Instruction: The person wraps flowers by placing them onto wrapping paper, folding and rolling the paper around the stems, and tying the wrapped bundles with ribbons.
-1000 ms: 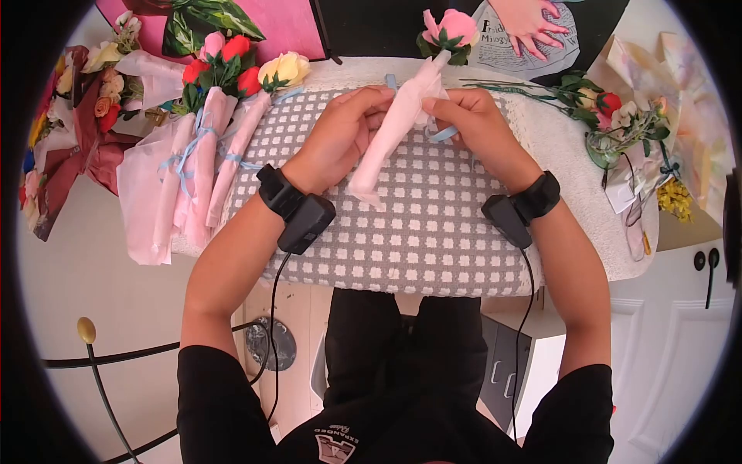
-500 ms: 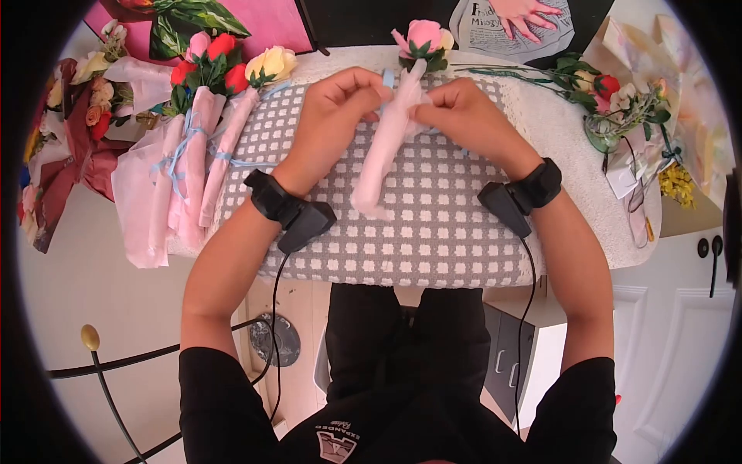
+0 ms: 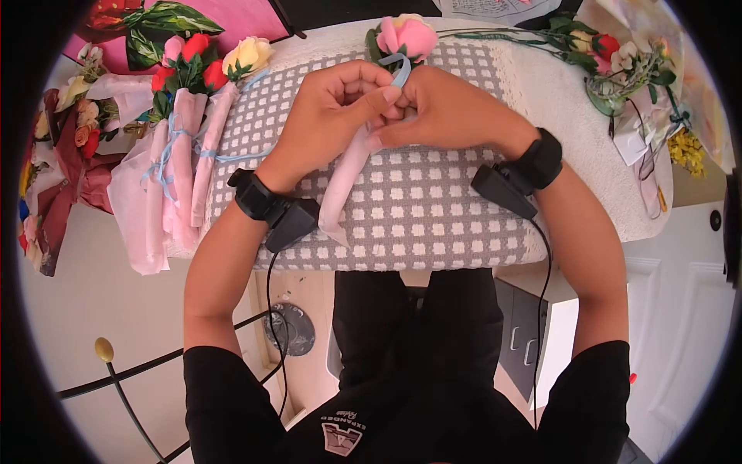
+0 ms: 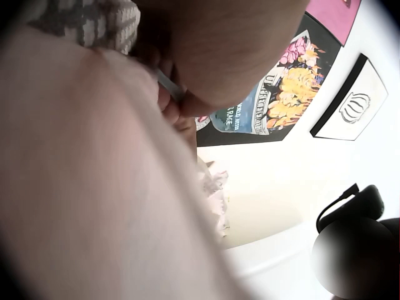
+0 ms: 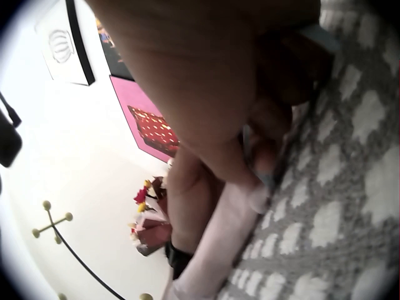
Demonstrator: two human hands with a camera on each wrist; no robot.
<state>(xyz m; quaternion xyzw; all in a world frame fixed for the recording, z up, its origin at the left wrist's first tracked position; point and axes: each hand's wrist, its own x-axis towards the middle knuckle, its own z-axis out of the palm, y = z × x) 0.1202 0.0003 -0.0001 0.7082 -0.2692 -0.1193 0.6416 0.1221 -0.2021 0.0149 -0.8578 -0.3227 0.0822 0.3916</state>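
Note:
A pink artificial rose (image 3: 408, 37) lies over the checked cloth, its stem rolled in pale pink wrapping paper (image 3: 340, 189) that slants down toward the person. Both hands meet at the upper part of this wrap and hide much of it. The left hand (image 3: 328, 120) pinches a light blue ribbon (image 3: 402, 71) between thumb and forefinger, and the ribbon loops up just below the bloom. Close against it, the right hand (image 3: 456, 112) grips the wrapped stem, its thumb along the paper (image 5: 228, 215) in the right wrist view. Its other fingers are curled and partly hidden.
Several wrapped roses tied with blue ribbon (image 3: 182, 147) lie at the left, beside a dark red bouquet (image 3: 62, 174). Loose green stems and flowers (image 3: 603, 50) lie at the back right, near glasses (image 3: 648, 166). The checked cloth (image 3: 440, 216) covers a cushion-like surface.
The hands have come together over the wrap, and the left hand has drawn the ribbon up and across below the bloom. The head view has shifted, and the rose now points more straight away.

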